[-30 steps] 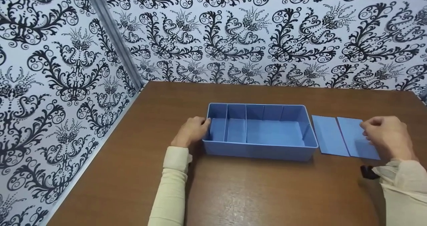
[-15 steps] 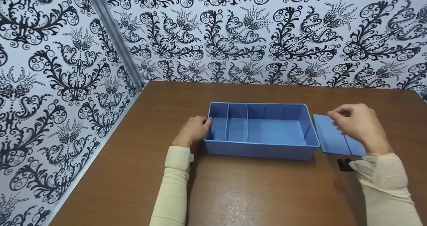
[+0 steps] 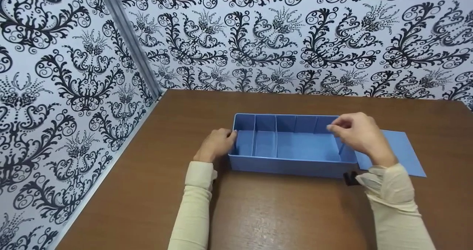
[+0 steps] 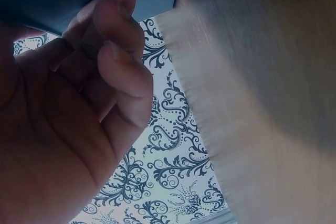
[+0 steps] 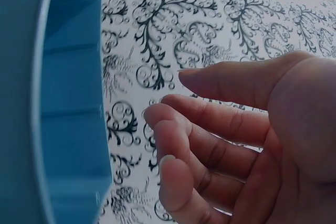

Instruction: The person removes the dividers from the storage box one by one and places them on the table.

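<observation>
A long blue plastic box (image 3: pixel 292 168) stands on the brown table, two upright dividers parting off narrow sections at its left. My left hand (image 3: pixel 217 142) grips the box's left wall, thumb over the rim. In the left wrist view the left hand's fingers (image 4: pixel 126 72) curl by the dark wall of the box. My right hand (image 3: pixel 360 135) hovers over the box's right end. Seen from the right wrist, that hand (image 5: pixel 226 140) is loosely bent, thumb apart from the fingers and nothing between them, beside the box wall (image 5: pixel 73 87).
To the right of the box lie two flat blue panels (image 3: pixel 402 154), partly hidden behind my right hand. A black piece (image 3: pixel 351 179) shows at the right cuff. Patterned walls (image 3: pixel 266 39) border the table (image 3: pixel 277 213) at the back and left.
My right hand has moved left, from over the blue panels to the right end of the box. The left hand has stayed on the box's left wall.
</observation>
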### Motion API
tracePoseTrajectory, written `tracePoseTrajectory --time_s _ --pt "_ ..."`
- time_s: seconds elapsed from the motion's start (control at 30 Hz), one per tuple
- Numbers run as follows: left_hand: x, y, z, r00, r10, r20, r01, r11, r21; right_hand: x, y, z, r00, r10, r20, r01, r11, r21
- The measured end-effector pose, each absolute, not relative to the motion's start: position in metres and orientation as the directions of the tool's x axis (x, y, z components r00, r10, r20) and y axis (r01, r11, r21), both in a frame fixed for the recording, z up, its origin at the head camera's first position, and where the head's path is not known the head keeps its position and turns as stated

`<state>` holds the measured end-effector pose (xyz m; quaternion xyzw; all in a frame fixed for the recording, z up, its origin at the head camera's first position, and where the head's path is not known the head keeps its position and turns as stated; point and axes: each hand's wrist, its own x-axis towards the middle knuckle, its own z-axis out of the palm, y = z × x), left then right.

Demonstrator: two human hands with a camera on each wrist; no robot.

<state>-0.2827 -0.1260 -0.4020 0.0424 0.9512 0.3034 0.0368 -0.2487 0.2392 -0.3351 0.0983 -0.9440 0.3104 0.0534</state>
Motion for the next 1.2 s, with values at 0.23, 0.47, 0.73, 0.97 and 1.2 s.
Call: tracePoseTrajectory --time_s 0.23,0.47,0.73,0.97,1.2 --pt "-0.284 -0.126 -0.401 -0.993 0.12 -0.021 0.087 0.822 0.563 -0.251 0.219 -0.33 -0.974 -0.187 0.129 -0.226 0.738 -0.636" --pt "-0.285 -0.126 -0.402 -0.993 0.12 -0.012 0.093 0.825 0.558 -0.256 0.202 -0.327 -0.968 -0.213 0.129 -0.244 0.706 -0.665" --pt "-0.286 -0.127 -0.402 -0.992 0.127 -0.01 0.099 0.822 0.561 -0.263 0.189 -0.326 -0.968 -0.214 0.131 -0.246 0.7 -0.671" --pt "-0.286 -0.126 -0.403 -0.992 0.125 -0.016 0.094 0.82 0.565 -0.267 0.182 -0.329 -0.964 -0.217 0.155 -0.264 0.696 -0.668" --pt "-0.285 -0.127 -0.404 -0.993 0.12 -0.01 0.094 0.822 0.562 -0.272 0.168 -0.339 -0.954 -0.247 0.168 -0.295 0.686 -0.665"
